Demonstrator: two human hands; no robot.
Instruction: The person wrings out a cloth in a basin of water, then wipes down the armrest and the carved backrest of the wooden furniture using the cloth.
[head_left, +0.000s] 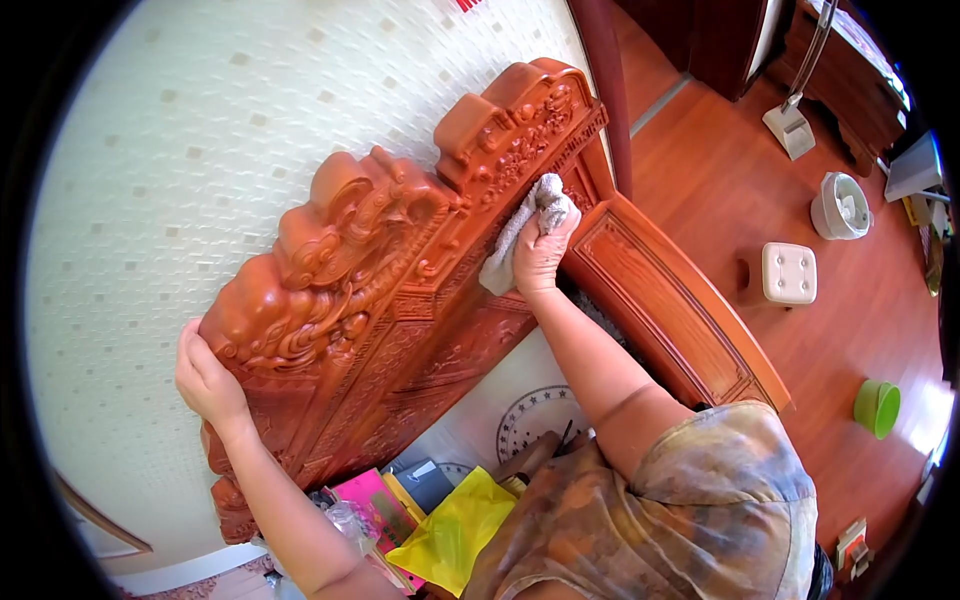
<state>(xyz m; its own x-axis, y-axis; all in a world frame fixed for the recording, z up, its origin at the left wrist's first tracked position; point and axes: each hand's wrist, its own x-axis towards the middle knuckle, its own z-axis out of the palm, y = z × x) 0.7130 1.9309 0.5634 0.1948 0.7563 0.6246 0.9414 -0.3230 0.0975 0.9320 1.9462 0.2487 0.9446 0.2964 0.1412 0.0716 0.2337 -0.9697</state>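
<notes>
A grey cloth (507,250) is bunched in my right hand (545,250), whose fingers are wrapped round it. The cloth lies against the carved front of a reddish-brown wooden headboard (400,290), near its upper right part. My left hand (210,380) rests on the headboard's rounded edge at the left, fingers over the top rim, with part of the fingers hidden behind the wood. Carved scrolls and flowers cover the headboard, which stands beside a pale patterned wall.
Below the headboard lie a yellow bag (455,530), a pink item (372,505) and a dark blue box (425,484). A curved wooden panel (670,300) adjoins at right. On the floor are a cushioned stool (789,274), a white bin (840,208), a green bin (877,408) and a dustpan (790,130).
</notes>
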